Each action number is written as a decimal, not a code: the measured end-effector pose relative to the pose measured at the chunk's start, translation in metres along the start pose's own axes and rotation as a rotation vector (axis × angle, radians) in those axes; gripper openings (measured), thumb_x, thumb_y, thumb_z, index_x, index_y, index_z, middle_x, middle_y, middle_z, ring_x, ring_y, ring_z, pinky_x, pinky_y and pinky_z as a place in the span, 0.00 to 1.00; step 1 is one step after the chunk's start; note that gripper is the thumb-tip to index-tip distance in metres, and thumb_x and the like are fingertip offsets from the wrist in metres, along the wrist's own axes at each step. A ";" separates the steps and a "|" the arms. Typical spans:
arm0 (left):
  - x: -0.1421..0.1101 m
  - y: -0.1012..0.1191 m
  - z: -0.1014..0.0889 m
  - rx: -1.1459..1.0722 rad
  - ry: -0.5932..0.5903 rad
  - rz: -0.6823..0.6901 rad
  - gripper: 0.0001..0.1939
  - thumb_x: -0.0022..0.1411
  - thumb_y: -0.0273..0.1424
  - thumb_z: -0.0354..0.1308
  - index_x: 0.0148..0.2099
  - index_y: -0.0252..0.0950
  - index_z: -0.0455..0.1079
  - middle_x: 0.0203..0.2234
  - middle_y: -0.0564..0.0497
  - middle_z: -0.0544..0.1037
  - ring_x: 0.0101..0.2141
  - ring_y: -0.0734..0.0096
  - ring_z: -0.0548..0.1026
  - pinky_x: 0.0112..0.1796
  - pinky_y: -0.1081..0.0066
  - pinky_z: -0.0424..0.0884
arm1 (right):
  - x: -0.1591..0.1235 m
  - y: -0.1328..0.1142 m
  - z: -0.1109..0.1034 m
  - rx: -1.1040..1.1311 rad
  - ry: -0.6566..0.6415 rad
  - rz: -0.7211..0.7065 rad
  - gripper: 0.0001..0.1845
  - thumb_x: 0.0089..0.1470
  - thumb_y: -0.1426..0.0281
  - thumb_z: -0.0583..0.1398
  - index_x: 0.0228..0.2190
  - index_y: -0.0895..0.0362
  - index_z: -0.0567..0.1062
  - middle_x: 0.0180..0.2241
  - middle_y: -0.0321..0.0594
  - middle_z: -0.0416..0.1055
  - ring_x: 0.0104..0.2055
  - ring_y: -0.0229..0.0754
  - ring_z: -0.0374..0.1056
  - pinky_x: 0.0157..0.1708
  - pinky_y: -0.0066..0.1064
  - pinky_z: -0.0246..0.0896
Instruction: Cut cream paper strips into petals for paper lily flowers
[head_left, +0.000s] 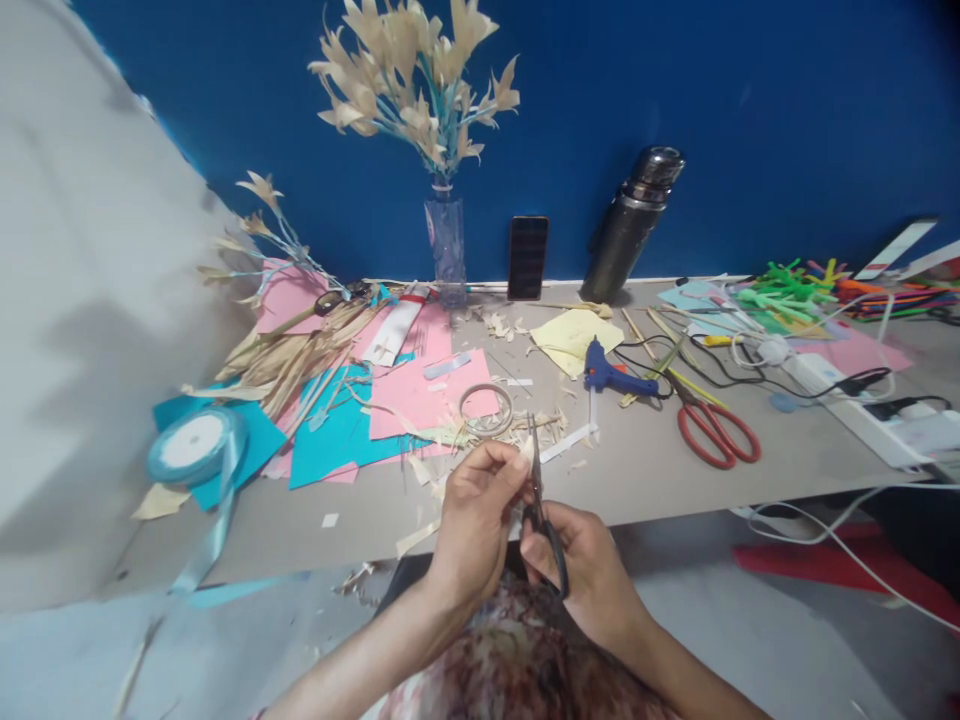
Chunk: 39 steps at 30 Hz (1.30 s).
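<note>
My left hand (476,515) is closed, pinching a small pale piece of what looks like dried husk (528,449) between thumb and fingers. My right hand (592,570) grips black-handled scissors (556,555), whose blades point up and away from me alongside the husk piece. Whether the blades touch the piece I cannot tell. Just beyond my hands lie a roll of tape (486,432) on its side and a scatter of pale trimmings (551,428). A bundle of dried husks (292,350) rests on the left of the table.
A clear vase (448,245) of husk flowers, a phone (528,258) and a flask (630,230) stand by the blue wall. Right lie a blue glue gun (619,378), red-handled scissors (718,432) and a power strip (855,410). A light blue ribbon roll (187,445) sits left on coloured paper.
</note>
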<state>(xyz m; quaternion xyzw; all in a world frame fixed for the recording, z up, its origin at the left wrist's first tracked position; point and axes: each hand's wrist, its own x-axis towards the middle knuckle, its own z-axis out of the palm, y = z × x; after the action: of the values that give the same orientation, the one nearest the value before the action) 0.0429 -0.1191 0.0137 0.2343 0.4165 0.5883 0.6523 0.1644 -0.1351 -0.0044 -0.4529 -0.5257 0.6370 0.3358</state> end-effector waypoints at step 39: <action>-0.006 -0.006 -0.019 -0.184 -0.458 -0.338 0.18 0.49 0.41 0.70 0.27 0.34 0.68 0.24 0.49 0.72 0.28 0.69 0.72 0.36 0.67 0.67 | 0.005 -0.011 -0.022 0.423 0.089 -0.087 0.15 0.46 0.67 0.68 0.31 0.55 0.67 0.22 0.31 0.70 0.21 0.37 0.69 0.20 0.27 0.66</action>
<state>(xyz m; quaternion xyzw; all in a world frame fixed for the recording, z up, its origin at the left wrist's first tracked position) 0.0310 -0.1290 0.0005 0.2282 0.2363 0.4385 0.8366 0.1829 -0.1205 0.0045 -0.3767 -0.3842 0.6974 0.4734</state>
